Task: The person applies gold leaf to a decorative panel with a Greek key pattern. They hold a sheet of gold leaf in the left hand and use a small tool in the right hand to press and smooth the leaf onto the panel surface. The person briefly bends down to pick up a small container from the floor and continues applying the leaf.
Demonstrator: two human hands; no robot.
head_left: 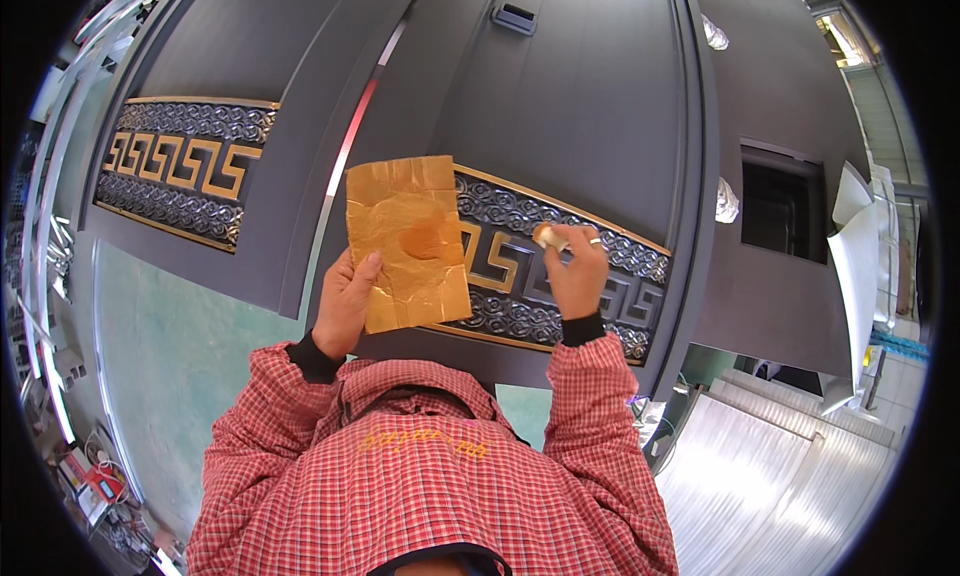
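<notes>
My left hand (pixel 347 294) grips a creased gold sheet (pixel 395 201) by its lower left edge, thumb on top. An orange-brown smear lies at the sheet's middle. Pinched in my right hand (pixel 580 274) is a small whitish wad (pixel 547 237) with a brownish edge; its exact kind is hard to tell. This hand is over a dark grey door panel (pixel 590 96), at a raised ornamental band. Part of the band's key pattern (pixel 492 266) is gold; the part right of my hand (pixel 628 298) is grey. Whether the wad touches the panel is unclear. The sheet covers the band's left end.
A second dark panel (pixel 225 51) lies to the left, its key pattern (pixel 180 162) gold. At the right is a dark panel with a rectangular opening (pixel 783 204), near white sheeting (pixel 850 266). Ribbed metallic sheets (pixel 760 476) lie lower right. Clutter (pixel 100 481) fills the lower left.
</notes>
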